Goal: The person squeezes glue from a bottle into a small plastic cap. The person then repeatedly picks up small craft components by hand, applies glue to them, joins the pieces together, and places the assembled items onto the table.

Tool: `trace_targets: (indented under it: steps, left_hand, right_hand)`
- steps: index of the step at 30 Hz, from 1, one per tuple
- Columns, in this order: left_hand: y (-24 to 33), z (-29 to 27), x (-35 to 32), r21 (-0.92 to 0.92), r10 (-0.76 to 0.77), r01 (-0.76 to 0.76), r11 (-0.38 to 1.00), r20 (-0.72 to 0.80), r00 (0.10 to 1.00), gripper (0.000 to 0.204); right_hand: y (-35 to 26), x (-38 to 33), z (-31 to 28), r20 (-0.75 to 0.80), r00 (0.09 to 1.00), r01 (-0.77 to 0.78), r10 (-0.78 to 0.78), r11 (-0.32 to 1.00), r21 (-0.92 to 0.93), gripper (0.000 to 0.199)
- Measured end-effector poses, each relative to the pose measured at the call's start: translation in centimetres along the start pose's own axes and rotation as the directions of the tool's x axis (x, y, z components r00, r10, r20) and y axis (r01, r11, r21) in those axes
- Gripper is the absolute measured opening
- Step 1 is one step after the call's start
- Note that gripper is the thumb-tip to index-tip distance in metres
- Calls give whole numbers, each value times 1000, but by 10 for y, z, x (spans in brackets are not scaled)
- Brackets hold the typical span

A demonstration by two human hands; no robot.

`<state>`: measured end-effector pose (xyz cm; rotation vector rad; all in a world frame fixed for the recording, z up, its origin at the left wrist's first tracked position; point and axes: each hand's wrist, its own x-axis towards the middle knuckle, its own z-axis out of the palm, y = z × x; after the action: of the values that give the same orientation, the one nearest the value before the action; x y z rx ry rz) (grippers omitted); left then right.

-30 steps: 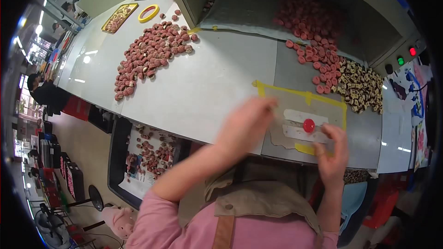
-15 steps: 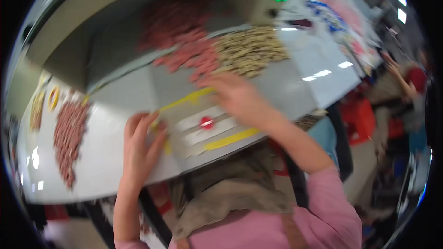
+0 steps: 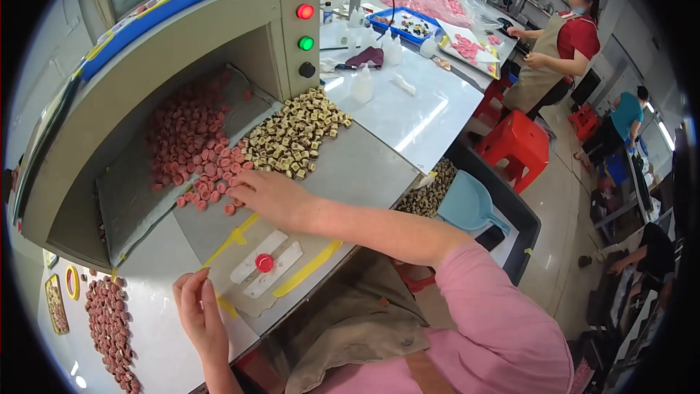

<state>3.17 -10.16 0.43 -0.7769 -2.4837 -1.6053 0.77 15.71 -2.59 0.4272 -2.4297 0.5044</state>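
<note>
Directions are taken from the glossy red round disc (image 3: 264,263), found over the gap between two white flat strips (image 3: 286,259) on a grey-beige mat (image 3: 313,245) edged with yellow tape (image 3: 310,268). The bare right hand (image 3: 275,201) is seen at 12 o'clock, palm down, its bent fingertips brought to the near edge of a heap of pink round pieces (image 3: 208,166) — whether one is gripped cannot be told. That heap is spread at 11 o'clock, partly inside the opening of a beige metal machine housing (image 3: 290,29). Cream-and-brown squarish pieces (image 3: 295,135) are piled against it, between 12 and 1. The bare left hand (image 3: 205,321) is held at 8 o'clock, just beside the mat, fingers loosely curled; whether anything is pinched there cannot be made out. Dusty-red roundish pieces (image 3: 109,325) are strewn beyond it, between 8 and 9. A light-blue dustpan (image 3: 467,204) is noted between 2 and 3 — a red plastic stool (image 3: 516,147) farther out at 2.
</note>
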Motion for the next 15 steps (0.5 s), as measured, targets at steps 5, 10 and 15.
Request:
trace_targets:
  steps: [5, 10, 15]
  left_hand:
    - [13, 10, -16, -279, -100, 80, 957, -59, 993, 16]
    - [15, 33, -33, -506, -230, 173, 845, -52, 972, 21]
    - [26, 51, -45, -479, -185, 121, 870, -87, 979, 22]
  right_hand:
    - [12, -16, -49, 53, 994, -96, 100, 994, -60, 30]
    - [22, -39, -47, -55, 995, -90, 83, 986, -144, 28]
    - [19, -49, -56, -4, 995, -97, 98, 980, -176, 27]
